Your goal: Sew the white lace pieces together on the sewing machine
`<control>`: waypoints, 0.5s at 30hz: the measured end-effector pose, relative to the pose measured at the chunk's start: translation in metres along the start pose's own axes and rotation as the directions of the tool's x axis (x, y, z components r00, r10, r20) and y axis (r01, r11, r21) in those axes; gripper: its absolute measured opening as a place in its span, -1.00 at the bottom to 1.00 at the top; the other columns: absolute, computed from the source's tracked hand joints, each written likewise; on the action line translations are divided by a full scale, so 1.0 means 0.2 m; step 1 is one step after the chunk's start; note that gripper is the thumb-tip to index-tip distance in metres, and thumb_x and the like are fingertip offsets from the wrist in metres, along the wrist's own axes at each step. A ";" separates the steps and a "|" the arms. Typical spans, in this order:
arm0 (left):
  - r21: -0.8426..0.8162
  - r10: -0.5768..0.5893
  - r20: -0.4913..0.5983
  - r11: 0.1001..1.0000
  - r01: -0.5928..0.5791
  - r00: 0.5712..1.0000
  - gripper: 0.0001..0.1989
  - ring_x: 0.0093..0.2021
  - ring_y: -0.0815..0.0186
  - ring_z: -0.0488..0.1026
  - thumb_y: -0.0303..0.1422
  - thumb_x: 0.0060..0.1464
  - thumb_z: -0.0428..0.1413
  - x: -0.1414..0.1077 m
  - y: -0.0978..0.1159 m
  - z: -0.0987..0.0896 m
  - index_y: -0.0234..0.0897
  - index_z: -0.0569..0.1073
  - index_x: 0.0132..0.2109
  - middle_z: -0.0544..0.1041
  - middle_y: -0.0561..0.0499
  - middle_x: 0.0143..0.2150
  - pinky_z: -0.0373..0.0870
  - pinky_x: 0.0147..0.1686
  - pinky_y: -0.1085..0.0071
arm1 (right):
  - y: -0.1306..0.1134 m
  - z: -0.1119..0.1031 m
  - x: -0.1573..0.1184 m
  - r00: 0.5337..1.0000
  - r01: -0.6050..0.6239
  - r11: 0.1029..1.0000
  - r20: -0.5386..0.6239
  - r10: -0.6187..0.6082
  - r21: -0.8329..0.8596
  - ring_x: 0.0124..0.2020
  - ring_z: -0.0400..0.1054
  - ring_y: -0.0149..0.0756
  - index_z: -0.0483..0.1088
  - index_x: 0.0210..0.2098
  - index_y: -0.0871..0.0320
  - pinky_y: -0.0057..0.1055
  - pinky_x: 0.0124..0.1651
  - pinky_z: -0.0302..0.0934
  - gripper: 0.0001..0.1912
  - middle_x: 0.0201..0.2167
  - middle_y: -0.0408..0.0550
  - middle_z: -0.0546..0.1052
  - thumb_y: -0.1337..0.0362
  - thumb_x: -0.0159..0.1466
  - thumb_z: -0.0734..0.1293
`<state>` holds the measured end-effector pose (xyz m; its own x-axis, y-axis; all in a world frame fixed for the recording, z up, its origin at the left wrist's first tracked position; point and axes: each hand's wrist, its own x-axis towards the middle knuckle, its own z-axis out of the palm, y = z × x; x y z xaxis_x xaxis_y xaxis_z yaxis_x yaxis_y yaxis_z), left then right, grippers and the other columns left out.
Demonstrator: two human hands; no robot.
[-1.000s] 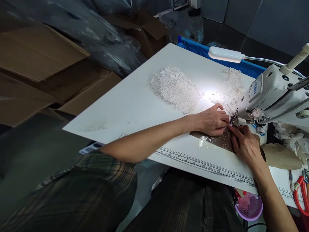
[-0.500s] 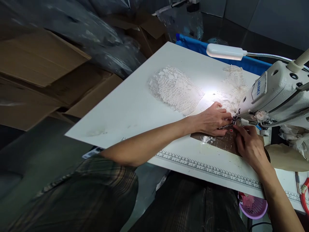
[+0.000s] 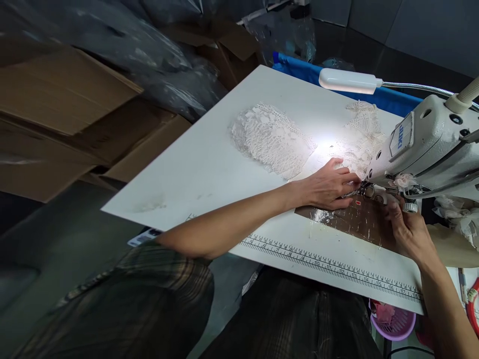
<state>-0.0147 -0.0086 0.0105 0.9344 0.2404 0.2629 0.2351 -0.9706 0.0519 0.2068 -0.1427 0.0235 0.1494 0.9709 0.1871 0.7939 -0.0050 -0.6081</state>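
Note:
My left hand (image 3: 331, 187) presses bent fingers onto white lace fabric (image 3: 361, 134), just left of the presser foot (image 3: 368, 189). The lace runs back across the table under the lamp's bright glare. At the right, my right hand (image 3: 411, 233) is closed beside the sewing machine (image 3: 430, 144), close to a ribbed metal knob (image 3: 410, 207). Whatever its fingertips pinch, if anything, I cannot make out. A brown plate (image 3: 362, 217) lies in the table between my hands. Farther left is a heap of white lace (image 3: 273, 139).
A white lamp (image 3: 350, 81) hangs over the white table (image 3: 209, 164). A printed ruler (image 3: 329, 267) follows its front edge. Red-handled scissors (image 3: 473, 301) lie far right, above a purple basket (image 3: 394, 323). Cardboard boxes (image 3: 63, 94) stand left.
My right hand has moved right, away from the presser foot, baring more of the brown plate. My left hand and the lace have hardly moved.

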 end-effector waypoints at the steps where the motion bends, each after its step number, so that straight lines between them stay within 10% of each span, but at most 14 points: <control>1: 0.003 0.002 -0.015 1.000 -0.002 1.000 -0.64 -0.08 0.16 0.44 -0.22 0.33 -0.08 0.00 0.00 0.01 -0.26 0.46 0.10 0.50 -0.12 0.07 0.10 0.21 -0.01 | 0.00 0.00 -0.04 1.000 0.001 1.000 -0.030 -0.001 -0.018 -0.02 0.39 -0.08 0.47 -0.12 0.12 -0.07 0.04 0.34 -0.46 -0.14 0.09 0.53 -0.17 0.37 0.12; 9: 0.025 -0.193 -0.207 0.979 0.203 0.959 -0.63 -0.02 0.08 0.42 -0.19 0.36 -0.11 0.00 0.03 0.05 -0.29 0.39 0.12 0.47 -0.22 0.13 0.19 0.07 0.02 | 0.06 0.12 -0.23 0.945 0.253 0.946 -0.158 -0.286 -0.203 0.01 0.40 -0.11 0.48 -0.03 0.14 -0.06 0.03 0.40 -0.69 -0.05 0.15 0.41 0.17 0.40 0.19; 15: 0.090 -0.302 -0.069 0.947 0.308 0.951 -0.58 0.01 0.09 0.44 -0.17 0.37 -0.07 0.04 0.03 0.06 -0.40 0.37 0.16 0.43 -0.27 0.20 0.29 -0.09 0.20 | 0.13 0.13 -0.21 0.884 0.390 0.888 -0.173 -0.435 -0.243 -0.05 0.43 -0.11 0.45 0.01 0.17 -0.14 -0.01 0.42 -0.66 -0.03 0.17 0.45 0.16 0.42 0.17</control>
<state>-0.0029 -0.0114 0.0012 0.7988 0.5213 0.3004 0.5345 -0.8441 0.0435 0.2057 -0.1767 -0.0200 -0.1118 0.8187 0.5632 0.9068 0.3159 -0.2792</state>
